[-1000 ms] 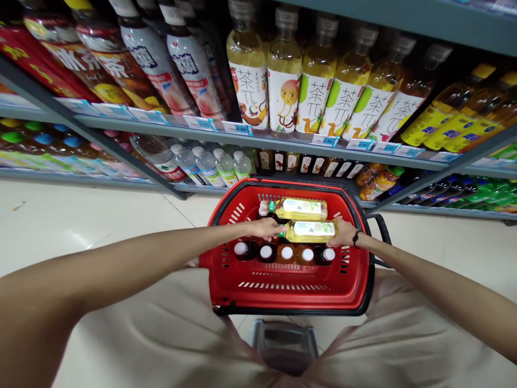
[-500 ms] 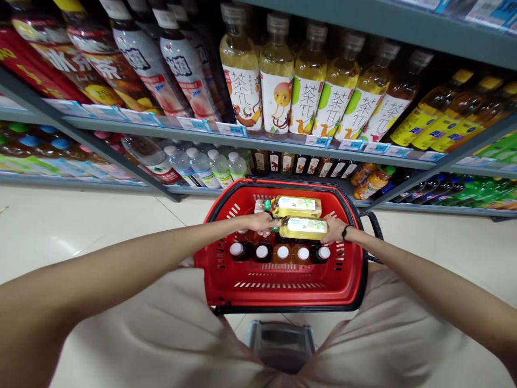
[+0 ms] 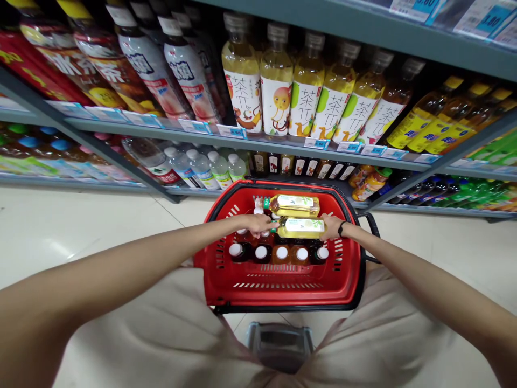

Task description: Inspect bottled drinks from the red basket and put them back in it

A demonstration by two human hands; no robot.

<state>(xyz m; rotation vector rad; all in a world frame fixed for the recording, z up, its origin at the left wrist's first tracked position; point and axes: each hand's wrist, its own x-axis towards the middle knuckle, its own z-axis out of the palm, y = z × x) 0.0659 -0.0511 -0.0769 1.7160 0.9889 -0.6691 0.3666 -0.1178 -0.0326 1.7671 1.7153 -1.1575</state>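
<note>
A red shopping basket (image 3: 283, 291) stands in front of me on the floor. Two yellow tea bottles lie on their sides in it. My left hand (image 3: 257, 222) grips the cap end of the nearer yellow bottle (image 3: 301, 228). My right hand (image 3: 330, 227) holds that bottle's base end; a dark band is on the wrist. The second yellow bottle (image 3: 293, 205) lies just behind it. Below them, a row of several brown bottles with white caps (image 3: 281, 252) stands upright in the basket.
Store shelves (image 3: 258, 137) run across the back, with large yellow tea bottles (image 3: 278, 86) on the upper level and small water bottles (image 3: 210, 167) lower down. Pale tiled floor (image 3: 60, 226) lies to the left. A grey object (image 3: 279, 345) sits between my knees.
Both hands and the nearer yellow bottle have shifted slightly left and away. The view has tilted a little; the basket stays put.
</note>
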